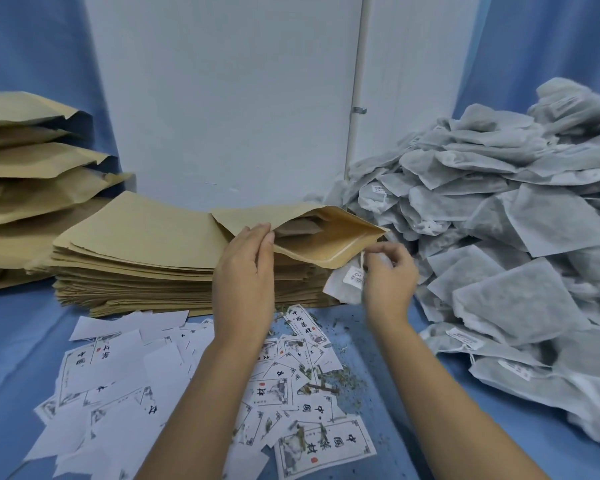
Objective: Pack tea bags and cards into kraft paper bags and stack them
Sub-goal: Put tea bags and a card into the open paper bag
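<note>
From the head camera, the left hand (pixel 245 271) pinches the upper lip of an open kraft paper bag (pixel 329 245) between thumb and fingers, holding the mouth wide. The right hand (pixel 390 277) is just beside the mouth's lower edge, its fingers curled around the string of a tea bag (pixel 340 289) that hangs below the opening, tag facing the camera. Inside the open bag a darker flat packet shows, apparently a tea bag already in. The open bag is above a stack of flat kraft bags (pixel 136 251); filled bags (pixel 32 161) are piled at the far left. A heap of tea bags (pixel 516 220) is on the right, and cards (pixel 146 372) lie scattered with loose leaf crumbs (pixel 340 379) on the blue cloth (pixel 11 341).
</note>
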